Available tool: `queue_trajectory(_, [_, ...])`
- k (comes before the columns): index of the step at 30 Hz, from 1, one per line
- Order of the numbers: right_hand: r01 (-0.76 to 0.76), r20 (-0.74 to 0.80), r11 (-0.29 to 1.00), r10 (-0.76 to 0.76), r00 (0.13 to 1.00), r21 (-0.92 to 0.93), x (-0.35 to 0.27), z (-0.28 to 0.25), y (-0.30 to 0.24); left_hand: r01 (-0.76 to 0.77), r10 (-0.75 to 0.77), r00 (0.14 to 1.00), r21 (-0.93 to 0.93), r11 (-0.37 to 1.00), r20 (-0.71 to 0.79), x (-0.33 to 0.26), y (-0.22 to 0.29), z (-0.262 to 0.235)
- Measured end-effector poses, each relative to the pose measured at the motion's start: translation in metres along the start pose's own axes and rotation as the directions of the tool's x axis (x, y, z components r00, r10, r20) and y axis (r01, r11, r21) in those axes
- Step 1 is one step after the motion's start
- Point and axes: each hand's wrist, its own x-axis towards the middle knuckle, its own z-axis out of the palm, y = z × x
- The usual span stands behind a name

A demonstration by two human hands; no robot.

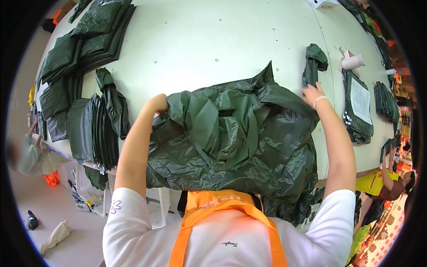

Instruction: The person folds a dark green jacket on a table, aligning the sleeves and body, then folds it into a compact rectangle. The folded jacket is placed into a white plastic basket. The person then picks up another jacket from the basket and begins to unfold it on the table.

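Note:
A dark green, shiny rain jacket (pixel 280 138) lies bunched on the table in front of me, its near edge hanging over the table edge. Folds of a lighter green inner side (pixel 200 120) show in its middle. My left hand (pixel 159 103) is closed on the jacket's upper left edge, its fingertips partly hidden by the cloth. At the upper right, my right hand (pixel 313 95) has its fingers bent on the green cloth, where a narrow sleeve-like piece (pixel 312 64) stretches away from me. A similar sleeve-like piece (pixel 113 100) lies left of my left forearm.
Folded dark green garments are stacked on the pale table (pixel 191 44) at left (pixel 95 38), with another pile (pixel 89 129) nearer. At right are a bundle with a white sheet (pixel 361 100) and a white cylinder (pixel 352 62). Other people (pixel 378 184) stand beyond both sides.

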Motion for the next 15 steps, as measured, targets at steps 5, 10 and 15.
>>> queue_trajectory(5, [-0.245, 0.55, 0.94, 0.337, 0.764, -0.236, -0.081, 0.047, 0.001, -0.08, 0.112, 0.986, -0.238, 0.968, 0.124, -0.038, 0.017, 0.031])
queue_trajectory(10, [0.209, 0.866, 0.922, -0.38, 0.325, 0.326, -0.212, 0.129, -0.01, -0.095, 0.304, 0.922, -0.621, 0.778, 0.239, -0.059, 0.043, 0.03])
queue_trajectory(15, [-0.334, 0.313, 0.681, 0.159, 0.936, 0.652, -0.173, 0.079, -0.051, -0.073, 0.31, 0.934, -0.758, 0.648, 0.175, -0.066, 0.044, 0.026])
